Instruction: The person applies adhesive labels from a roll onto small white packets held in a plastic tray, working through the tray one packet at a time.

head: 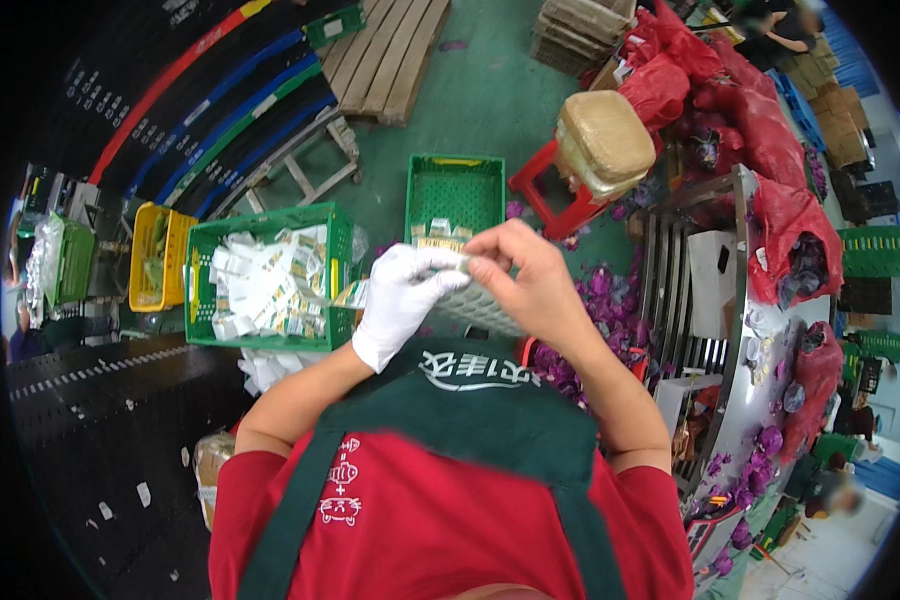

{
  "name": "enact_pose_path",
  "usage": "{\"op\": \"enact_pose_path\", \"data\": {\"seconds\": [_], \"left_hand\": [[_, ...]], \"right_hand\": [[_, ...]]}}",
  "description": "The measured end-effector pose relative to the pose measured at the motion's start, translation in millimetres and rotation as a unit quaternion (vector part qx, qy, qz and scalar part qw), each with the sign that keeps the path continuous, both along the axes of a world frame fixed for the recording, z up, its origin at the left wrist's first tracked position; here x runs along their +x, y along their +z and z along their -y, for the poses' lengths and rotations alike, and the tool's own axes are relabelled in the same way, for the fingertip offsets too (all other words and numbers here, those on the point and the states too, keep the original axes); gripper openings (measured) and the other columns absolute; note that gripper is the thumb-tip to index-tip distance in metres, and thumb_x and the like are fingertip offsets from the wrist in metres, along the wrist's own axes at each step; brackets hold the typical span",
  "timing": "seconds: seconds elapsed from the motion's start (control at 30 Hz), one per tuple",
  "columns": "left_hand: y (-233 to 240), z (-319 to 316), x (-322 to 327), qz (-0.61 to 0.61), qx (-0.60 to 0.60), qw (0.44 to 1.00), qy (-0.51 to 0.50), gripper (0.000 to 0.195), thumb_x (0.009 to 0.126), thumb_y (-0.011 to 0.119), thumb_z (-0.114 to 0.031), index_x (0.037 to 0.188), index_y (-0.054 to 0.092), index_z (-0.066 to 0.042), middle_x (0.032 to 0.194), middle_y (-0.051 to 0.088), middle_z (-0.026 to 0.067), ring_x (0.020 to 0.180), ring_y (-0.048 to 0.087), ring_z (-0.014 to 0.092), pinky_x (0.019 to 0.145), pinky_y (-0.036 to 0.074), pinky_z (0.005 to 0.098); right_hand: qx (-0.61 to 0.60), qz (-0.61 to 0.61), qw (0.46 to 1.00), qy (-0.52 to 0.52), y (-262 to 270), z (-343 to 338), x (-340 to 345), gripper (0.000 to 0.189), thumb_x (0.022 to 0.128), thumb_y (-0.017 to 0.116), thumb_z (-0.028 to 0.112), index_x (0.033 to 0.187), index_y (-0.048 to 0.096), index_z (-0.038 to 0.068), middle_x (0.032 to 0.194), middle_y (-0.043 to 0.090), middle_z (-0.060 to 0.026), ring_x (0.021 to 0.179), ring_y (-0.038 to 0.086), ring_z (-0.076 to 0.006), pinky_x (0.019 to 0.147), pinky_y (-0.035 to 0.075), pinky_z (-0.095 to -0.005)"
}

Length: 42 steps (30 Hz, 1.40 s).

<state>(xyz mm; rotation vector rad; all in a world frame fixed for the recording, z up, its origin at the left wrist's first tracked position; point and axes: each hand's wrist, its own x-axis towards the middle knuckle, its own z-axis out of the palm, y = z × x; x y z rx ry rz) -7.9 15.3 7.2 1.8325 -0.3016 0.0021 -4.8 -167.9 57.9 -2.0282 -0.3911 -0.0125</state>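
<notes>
My left hand (405, 292), in a white glove, and my bare right hand (521, 281) meet in front of my apron, fingertips pinched together at a small printed label (441, 244). A strip of labels (352, 294) trails on the left side of the gloved hand towards a green plastic crate (262, 343) heaped with white label strips (262, 281). Beyond my hands stands another green crate (456, 159), with a few small labelled pieces at its near edge. Below my fingers shows a pale perforated surface (480, 311), partly hidden by the hands.
A yellow crate (138, 255) stands left of the label crate. To the right are a red stool (547, 217) bearing wrapped packages (607, 135), red mesh sacks (757, 127), a metal table (757, 375) and scattered purple cabbage leaves (607, 292). A wooden pallet (382, 60) lies ahead. Other people are at the far right.
</notes>
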Motion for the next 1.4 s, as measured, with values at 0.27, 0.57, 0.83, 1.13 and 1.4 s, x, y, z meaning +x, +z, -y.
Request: {"op": "enact_pose_path", "data": {"seconds": [0.27,0.57,0.83,1.13,1.4], "left_hand": [[-3,3,5,0.049,0.015,0.999,0.005,0.019,0.07,0.08,-0.017,0.084,0.072,-0.007,0.068,0.06,0.0042,0.063,0.053,0.015,0.058,0.042,0.029],[5,3,3,-0.02,-0.021,1.0,-0.004,0.019,0.071,0.078,-0.016,0.087,0.072,-0.008,0.073,0.065,0.006,0.066,0.056,0.019,0.066,0.044,0.031],[6,4,1,0.04,-0.027,0.998,0.033,0.027,0.076,0.073,-0.007,0.103,0.07,-0.008,0.093,0.069,0.0043,0.081,0.061,0.014,0.071,0.047,0.0254],[17,0,7,-0.192,-0.15,0.969,-0.04,0.022,0.084,0.068,-0.008,0.105,0.068,-0.004,0.092,0.066,0.0016,0.073,0.057,0.005,0.063,0.045,0.02],[11,2,2,-0.213,-0.162,0.963,-0.037,0.016,0.086,0.066,-0.011,0.099,0.069,-0.002,0.086,0.065,0.0009,0.068,0.055,0.005,0.06,0.045,0.0202]], "right_hand": [[-0.031,0.003,0.999,0.029,9,3,2,0.013,0.08,0.066,0.012,0.091,0.063,0.004,0.083,0.06,-0.0118,0.071,0.061,-0.0291,0.063,0.047,-0.0377],[0.025,-0.112,0.993,0.009,10,6,4,0.018,0.084,0.064,0.007,0.1,0.06,0.0,0.083,0.058,-0.004,0.074,0.053,-0.0097,0.068,0.044,-0.0247],[0.094,-0.137,0.985,-0.048,-3,2,-7,0.018,0.089,0.061,0.013,0.097,0.059,-0.002,0.086,0.06,-0.0067,0.083,0.056,-0.0131,0.076,0.046,-0.0289],[-0.011,0.017,0.999,-0.05,-11,8,-10,0.011,0.084,0.063,0.009,0.087,0.059,-0.002,0.077,0.058,-0.0098,0.072,0.058,-0.0217,0.067,0.046,-0.0326],[0.033,-0.044,0.998,-0.027,0,7,-9,0.014,0.086,0.061,0.01,0.095,0.061,-0.001,0.082,0.058,-0.0079,0.078,0.056,-0.0168,0.071,0.045,-0.0289]]}}
